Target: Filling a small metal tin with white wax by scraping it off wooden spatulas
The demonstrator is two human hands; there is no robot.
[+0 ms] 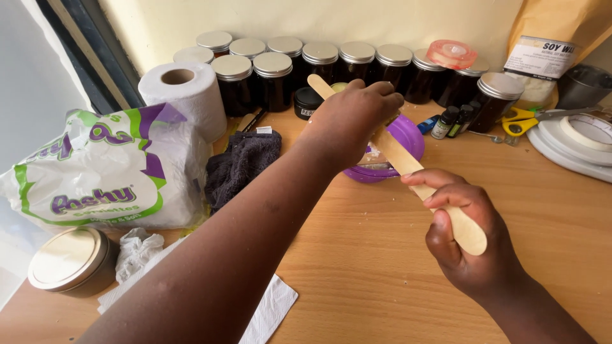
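Hands meet over the middle of the frame in the head view. The right hand at lower right has its fingers closed around the near end of a long wooden stick, which slants up and left across a purple bowl. The left hand reaches in from the lower left and its fingers are curled shut on the stick's upper part, above the bowl; a pale tip shows past the knuckles, and I cannot tell whether it is the same stick or a second one. Behind the bowl a row of dark jars with silver lids lines the wall; a dark cloth and a toilet roll lie to the left on the worktop. To do this well, I judge the stick should stay over the bowl, with both grips firm and movements small.
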